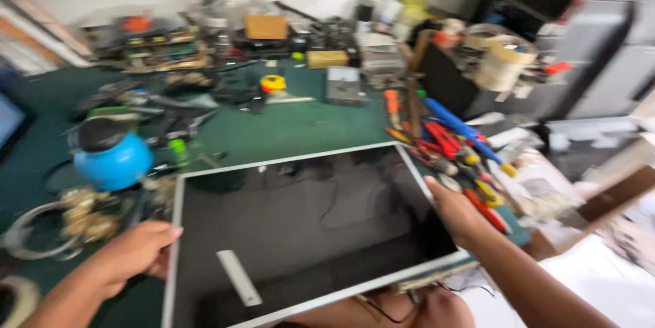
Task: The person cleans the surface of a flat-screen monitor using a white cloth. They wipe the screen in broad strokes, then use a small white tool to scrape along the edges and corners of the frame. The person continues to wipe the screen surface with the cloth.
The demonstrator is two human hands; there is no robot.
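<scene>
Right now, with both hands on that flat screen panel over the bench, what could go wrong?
1. The panel is held only at its side edges by the left hand and right hand; it could slip or flex.
2. The pile of screwdrivers sits close by its right edge and might scratch it.
3. The loose white strip lying on the dark face may slide off if the panel tilts.

You've got one dark panel (300, 232) at lower centre, with your two hands on it: left hand (133, 253), right hand (457, 215). One blue globe (112, 157) sits at left, and two tape rolls (501, 62) at upper right.
</scene>
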